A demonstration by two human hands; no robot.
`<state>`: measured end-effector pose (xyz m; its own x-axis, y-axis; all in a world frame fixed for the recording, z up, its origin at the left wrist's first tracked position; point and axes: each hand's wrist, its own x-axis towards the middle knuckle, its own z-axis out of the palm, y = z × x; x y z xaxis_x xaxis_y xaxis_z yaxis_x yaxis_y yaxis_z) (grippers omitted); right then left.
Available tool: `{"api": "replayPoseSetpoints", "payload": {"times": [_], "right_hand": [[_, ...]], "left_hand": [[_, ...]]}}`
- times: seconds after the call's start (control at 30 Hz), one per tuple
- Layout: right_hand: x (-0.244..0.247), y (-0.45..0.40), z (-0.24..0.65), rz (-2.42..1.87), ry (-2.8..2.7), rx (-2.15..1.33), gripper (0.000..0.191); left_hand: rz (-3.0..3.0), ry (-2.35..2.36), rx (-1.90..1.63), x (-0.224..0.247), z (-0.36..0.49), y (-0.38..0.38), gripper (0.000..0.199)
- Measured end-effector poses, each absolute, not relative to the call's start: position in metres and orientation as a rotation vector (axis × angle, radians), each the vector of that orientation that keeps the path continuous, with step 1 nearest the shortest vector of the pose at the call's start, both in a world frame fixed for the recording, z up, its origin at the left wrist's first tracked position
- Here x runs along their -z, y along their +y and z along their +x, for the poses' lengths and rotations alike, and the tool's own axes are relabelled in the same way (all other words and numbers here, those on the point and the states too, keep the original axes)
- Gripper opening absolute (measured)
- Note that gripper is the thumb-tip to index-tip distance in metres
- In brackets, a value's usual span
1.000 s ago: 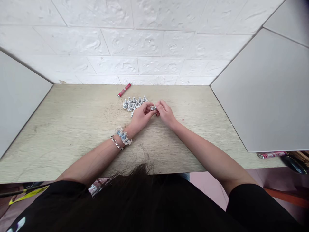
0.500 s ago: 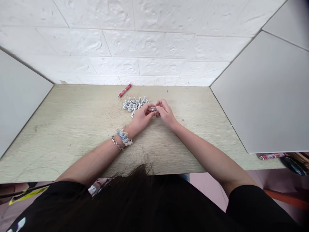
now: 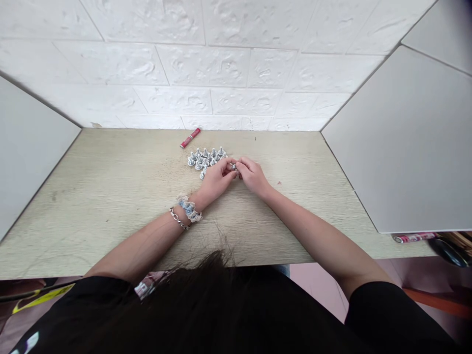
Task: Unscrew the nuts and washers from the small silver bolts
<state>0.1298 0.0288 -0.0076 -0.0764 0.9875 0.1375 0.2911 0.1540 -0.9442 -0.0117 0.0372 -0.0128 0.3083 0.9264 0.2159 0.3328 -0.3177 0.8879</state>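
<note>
The left hand (image 3: 217, 178) has its thumb and fingers pinched on one end of a small metal fastener (image 3: 233, 167), and from my remote seat I see the right hand (image 3: 254, 176) pinching the other end. The piece sits between the two sets of fingertips, just above the tabletop (image 3: 129, 187); its finer detail is too small for me to read. Just beyond my left hand stands a cluster of silver bolts (image 3: 209, 157), shanks up, partly hidden behind its fingers. A red tube (image 3: 190, 138) lies slantwise behind them, near the white brick wall (image 3: 228, 66). On my left wrist I make out a blue-and-white scrunchie (image 3: 190, 208) beside a chain bracelet (image 3: 179, 220). Grey panels (image 3: 405, 142) flank the table on both sides.
</note>
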Motion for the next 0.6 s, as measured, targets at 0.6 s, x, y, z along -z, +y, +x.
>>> {"api": "replayPoseSetpoints", "payload": {"times": [0.6], "right_hand": [[0.0056,0.0295,0.1302,-1.249,-1.503,-1.046,0.023]], "left_hand": [[1.796,1.098,-1.026,0.0116,-0.0108,0.0366,0.023]]}}
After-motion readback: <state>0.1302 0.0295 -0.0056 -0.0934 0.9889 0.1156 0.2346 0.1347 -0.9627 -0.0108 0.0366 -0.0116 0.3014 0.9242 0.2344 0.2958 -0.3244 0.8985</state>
